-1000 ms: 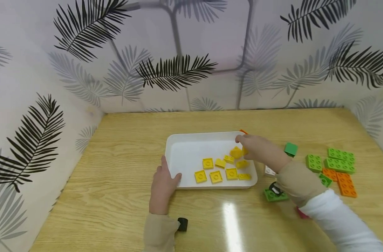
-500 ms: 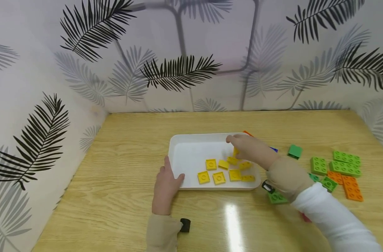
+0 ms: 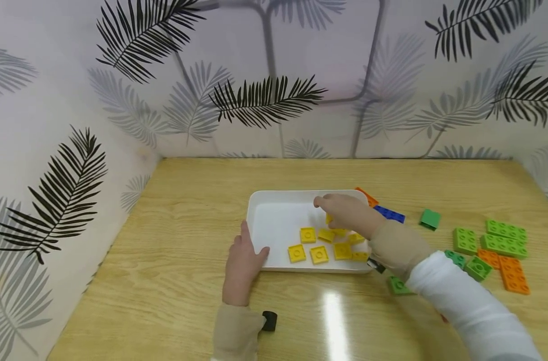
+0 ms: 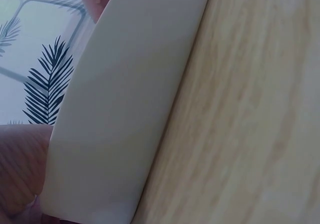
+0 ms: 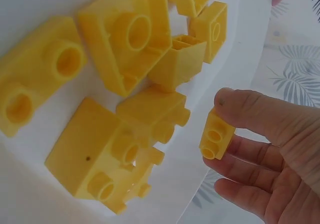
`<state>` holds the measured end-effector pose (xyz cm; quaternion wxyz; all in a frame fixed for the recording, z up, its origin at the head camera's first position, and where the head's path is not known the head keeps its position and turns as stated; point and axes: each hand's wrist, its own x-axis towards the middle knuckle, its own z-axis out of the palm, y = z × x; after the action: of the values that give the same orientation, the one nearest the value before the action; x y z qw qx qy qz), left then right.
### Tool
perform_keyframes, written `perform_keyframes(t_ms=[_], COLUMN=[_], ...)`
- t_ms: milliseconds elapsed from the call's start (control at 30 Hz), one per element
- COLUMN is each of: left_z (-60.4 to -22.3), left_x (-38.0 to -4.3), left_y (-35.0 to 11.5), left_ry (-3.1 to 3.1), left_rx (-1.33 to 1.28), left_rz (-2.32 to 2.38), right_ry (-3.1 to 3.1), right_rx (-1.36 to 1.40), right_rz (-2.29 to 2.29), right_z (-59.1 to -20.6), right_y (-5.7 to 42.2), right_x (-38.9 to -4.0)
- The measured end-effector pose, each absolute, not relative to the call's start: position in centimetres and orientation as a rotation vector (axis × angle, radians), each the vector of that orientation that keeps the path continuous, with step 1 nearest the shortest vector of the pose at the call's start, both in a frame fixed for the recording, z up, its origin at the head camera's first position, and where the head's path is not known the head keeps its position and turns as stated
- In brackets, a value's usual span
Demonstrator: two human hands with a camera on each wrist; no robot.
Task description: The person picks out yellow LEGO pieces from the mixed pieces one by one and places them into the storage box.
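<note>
A white tray (image 3: 274, 208) holds several yellow toy building bricks (image 3: 319, 254), mostly in its right half. At the tray's near left corner my left hand (image 3: 243, 258) grips the edge, thumb over the near rim. The left wrist view shows the tray's outer wall (image 4: 125, 84) with part of that hand beside it. Over the right part of the tray, my right hand (image 3: 348, 213) pinches a small yellow brick (image 5: 217, 136) between thumb and fingers. In the right wrist view its studs show, and other yellow bricks (image 5: 127, 34) lie close by inside the tray.
Beyond the tray's right end lie a blue brick (image 3: 390, 214) and an orange one (image 3: 367, 196). Further right are several green bricks (image 3: 504, 245) and orange bricks (image 3: 515, 275). My right sleeve (image 3: 468, 301) crosses in front of part of them. A patterned wall stands behind the table.
My right hand has moved left over the tray with the yellow brick, uncovering the blue brick beyond the tray's end. My left hand keeps its hold on the corner. The head view has shifted slightly.
</note>
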<state>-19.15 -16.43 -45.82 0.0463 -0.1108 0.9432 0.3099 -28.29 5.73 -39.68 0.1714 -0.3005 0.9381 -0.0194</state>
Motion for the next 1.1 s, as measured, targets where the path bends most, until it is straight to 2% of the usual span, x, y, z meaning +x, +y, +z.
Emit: perform_keyframes(t_ms=[1100], left_z=[-45.7], left_x=[-19.2], left_y=[-16.4], left_ry=[2.893], left_rx=[-0.338], left_rz=[0.941], right_ry=[2.604], right_rx=[-0.891], right_rz=[-0.033], right_z=[-41.9], right_y=[3.4], right_x=[-29.8])
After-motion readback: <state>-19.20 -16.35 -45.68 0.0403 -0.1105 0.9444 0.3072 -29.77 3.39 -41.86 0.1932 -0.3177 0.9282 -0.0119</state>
